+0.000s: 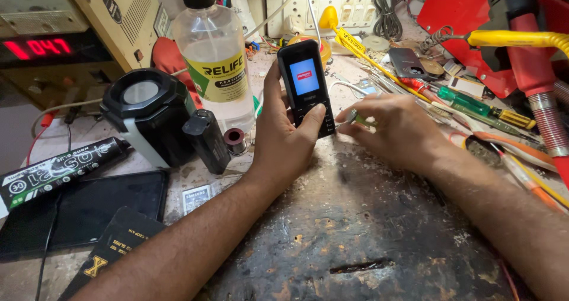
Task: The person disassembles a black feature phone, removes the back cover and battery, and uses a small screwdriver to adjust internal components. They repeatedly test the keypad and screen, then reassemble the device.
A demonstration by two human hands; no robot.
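Left hand (284, 141): wrapped around the lower half of a small black keypad phone (305, 85), thumb lying across the keys.
Phone: upright above the worn workbench (355, 230), screen lit blue; looks light, stiff, slick plastic; best gripped by its side edges.
Right hand (397, 129): fingertips pinching a small green-handled tool (358, 118) just beside the phone's lower edge.

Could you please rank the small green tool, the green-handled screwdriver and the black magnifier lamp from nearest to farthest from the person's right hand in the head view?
1. Small green tool: pinched in the right hand itself.
2. Green-handled screwdriver: lying on the bench just right of that hand.
3. Black magnifier lamp: far left, beyond the left hand holding the keypad phone.
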